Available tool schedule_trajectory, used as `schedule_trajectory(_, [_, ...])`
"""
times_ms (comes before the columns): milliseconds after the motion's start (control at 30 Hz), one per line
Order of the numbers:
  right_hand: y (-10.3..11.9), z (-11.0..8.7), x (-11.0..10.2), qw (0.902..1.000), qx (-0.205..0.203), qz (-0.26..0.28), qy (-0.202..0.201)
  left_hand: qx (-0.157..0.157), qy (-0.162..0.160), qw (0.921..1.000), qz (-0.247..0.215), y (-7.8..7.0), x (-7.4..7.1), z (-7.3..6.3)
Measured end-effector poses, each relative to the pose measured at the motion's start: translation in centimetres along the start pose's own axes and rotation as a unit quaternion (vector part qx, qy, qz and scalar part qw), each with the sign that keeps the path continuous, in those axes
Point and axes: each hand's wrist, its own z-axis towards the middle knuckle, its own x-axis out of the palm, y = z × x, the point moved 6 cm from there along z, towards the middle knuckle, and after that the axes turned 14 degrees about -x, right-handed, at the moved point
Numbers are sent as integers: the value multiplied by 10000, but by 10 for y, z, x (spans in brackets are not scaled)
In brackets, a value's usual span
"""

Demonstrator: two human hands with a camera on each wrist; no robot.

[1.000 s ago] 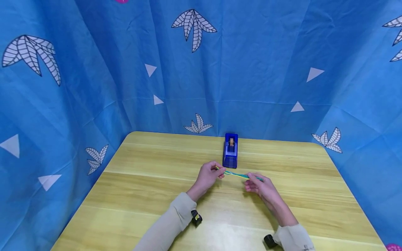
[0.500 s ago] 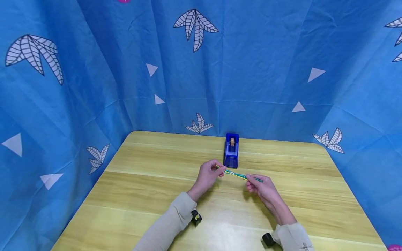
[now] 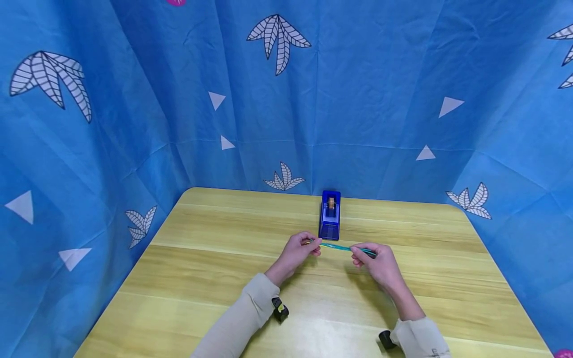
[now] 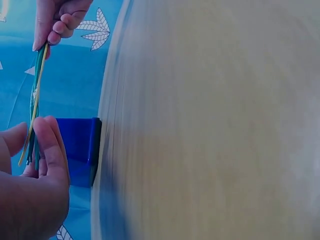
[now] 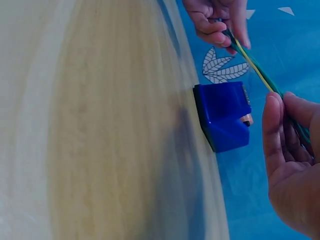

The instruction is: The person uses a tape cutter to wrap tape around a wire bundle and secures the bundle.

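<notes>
A bundle of thin green and yellow wires stretches nearly level between both hands, above the table. My left hand pinches its left end between thumb and fingers; in the left wrist view, loose wire ends poke out past those fingertips. Farther along, my right hand pinches the other part, and green strands run back into the palm in the right wrist view. A small pale, shiny patch shows around the middle of the bundle. Just beyond the left fingertips stands a blue tape dispenser with a small roll of tape.
The wood-grain table has rounded far corners. Behind it and at both sides hangs a blue curtain with leaf and triangle prints. A black wrist camera sits at the left cuff, another at the right.
My right hand has risen slightly and turned, so the bundle lies more level and shows less yellow from above. The left hand keeps its pinch almost in place; the dispenser has not moved.
</notes>
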Motion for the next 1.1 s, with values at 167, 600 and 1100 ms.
schedule_trajectory(167, [2, 0, -1, 9999, -69, -122, 40, 56, -29, 10000, -56, 1, 1, 1])
schedule_trajectory(600, [-28, -2, 11, 9828, 1053, 1491, 289, 751, -631, 9930, 651, -16, 0, -7])
schedule_trajectory(1100, [-28, 0, 13, 9763, 1202, 1772, 305, 825, -693, 9914, 744, -19, -2, -10])
